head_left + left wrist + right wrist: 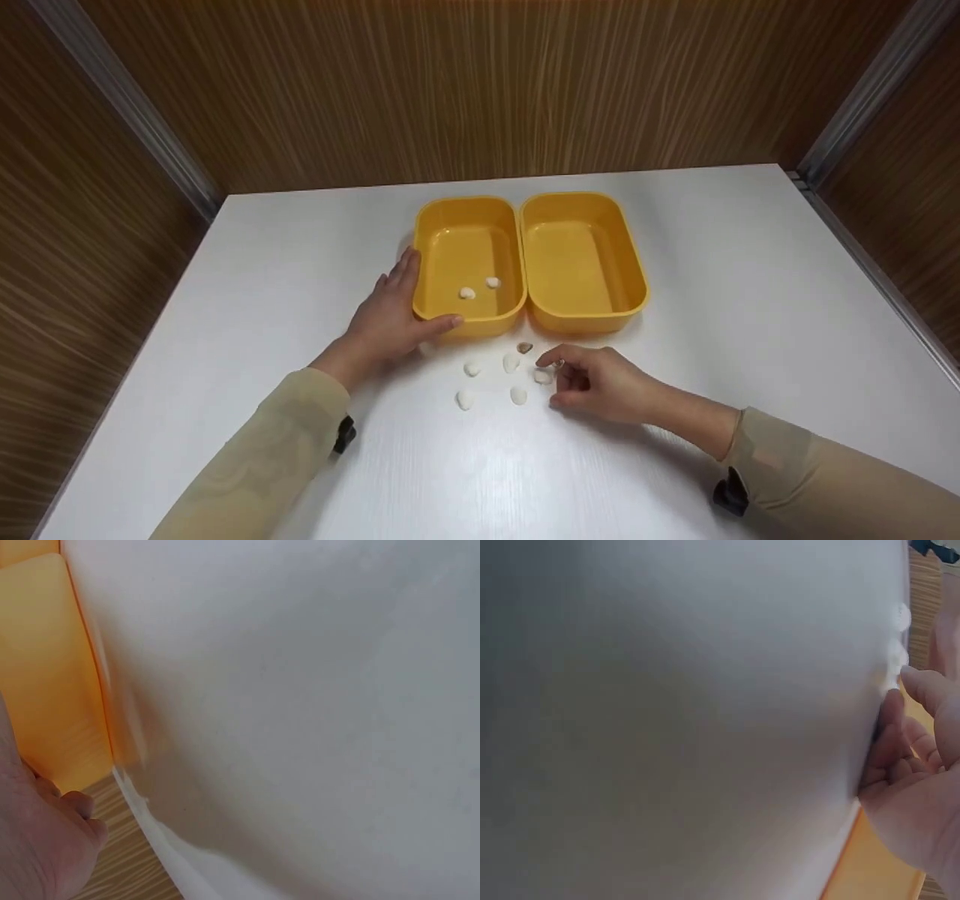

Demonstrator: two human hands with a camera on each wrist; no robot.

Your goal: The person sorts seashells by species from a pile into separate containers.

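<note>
My left hand point(386, 319) rests against the left wall of the left yellow bin point(422, 225), its thumb lying over the front rim. Two small white shell-like pieces point(466, 293) are inside that bin. In front of the bins, several more pale pieces point(465, 399) and a brown one point(524, 347) lie scattered on the table. Just right of them is my right hand point(604, 382), low over the tabletop, with thumb and index finger apart beside a whitish piece point(543, 376). Its other fingers are bent, and a small bit by the index finger is partly hidden.
A second yellow bin point(585, 266) stands right against the first, with no pieces visible inside. Both are on a white table point(720, 300). Wood-grain panels point(480, 90) enclose the back and sides.
</note>
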